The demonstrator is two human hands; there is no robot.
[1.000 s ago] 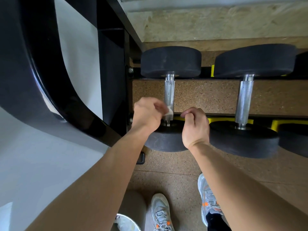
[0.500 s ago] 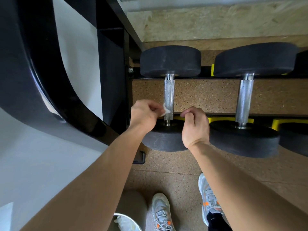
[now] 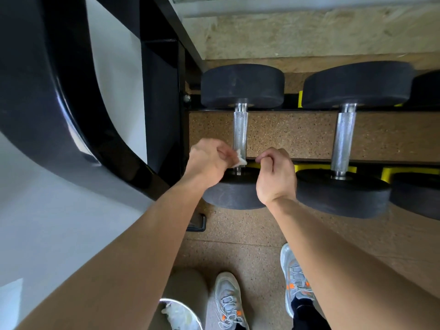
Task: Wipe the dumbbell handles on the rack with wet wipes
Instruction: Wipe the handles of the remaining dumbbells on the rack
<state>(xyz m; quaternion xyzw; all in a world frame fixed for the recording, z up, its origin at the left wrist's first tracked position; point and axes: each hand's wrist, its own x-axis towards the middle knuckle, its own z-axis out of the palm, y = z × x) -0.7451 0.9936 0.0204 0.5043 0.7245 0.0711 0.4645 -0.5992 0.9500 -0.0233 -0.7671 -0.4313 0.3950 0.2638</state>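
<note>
At the dumbbell rack, your left hand pinches a limp wet wipe against the near end of the stiff, knurled handle; your right hand hangs beside it, fingers clenched on nothing visible.

handle: knurled shiny metal | weights: matt black | floor: speckled cork-like
</note>
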